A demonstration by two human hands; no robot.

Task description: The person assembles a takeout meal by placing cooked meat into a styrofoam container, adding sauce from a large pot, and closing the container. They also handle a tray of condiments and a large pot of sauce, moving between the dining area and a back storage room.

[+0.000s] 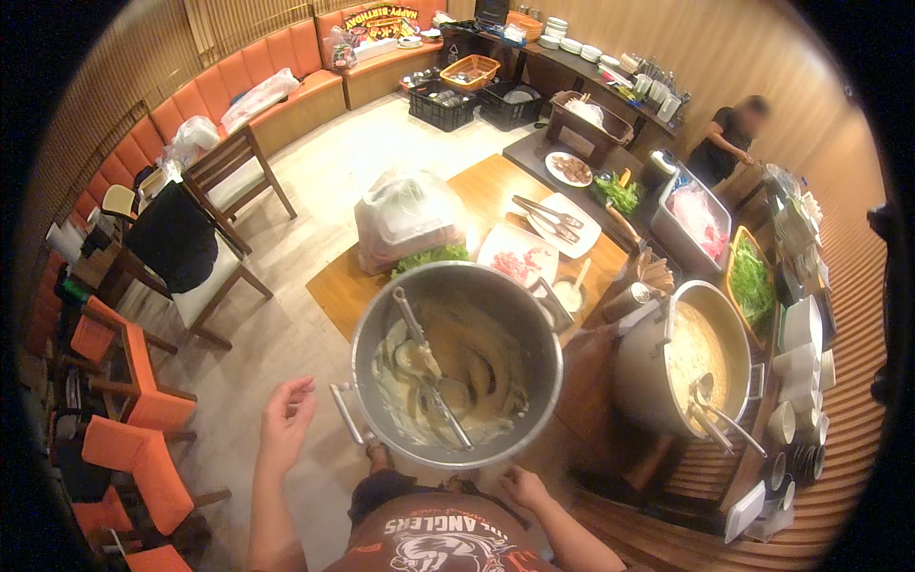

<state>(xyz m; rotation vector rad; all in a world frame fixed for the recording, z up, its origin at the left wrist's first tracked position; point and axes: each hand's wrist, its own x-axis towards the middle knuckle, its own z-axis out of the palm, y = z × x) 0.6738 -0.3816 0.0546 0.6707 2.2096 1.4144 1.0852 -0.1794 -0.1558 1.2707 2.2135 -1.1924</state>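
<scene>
A large metal pot (536, 336) stands before me, with a thick cream-coloured mixture (504, 357) coating its bottom and lower wall. Two long-handled metal utensils lie inside: a ladle (409, 314) leaning toward the far rim and another handle (450, 422) pointing at me. My left hand (289, 407) is empty, its fingers loosely bent, just left of the pot's side handle (348, 415) without touching it. Below the pot's near right rim is my right hand (525, 486), its fingers curled; whether anything is in them is hard to see.
To the right stands a second pot (636, 379) of pale yellow food with ladles. Behind are a bagged container (407, 214), a plate of pink pieces (493, 247) and tongs (547, 214). A person (729, 139) stands far right; chairs (186, 243) stand left.
</scene>
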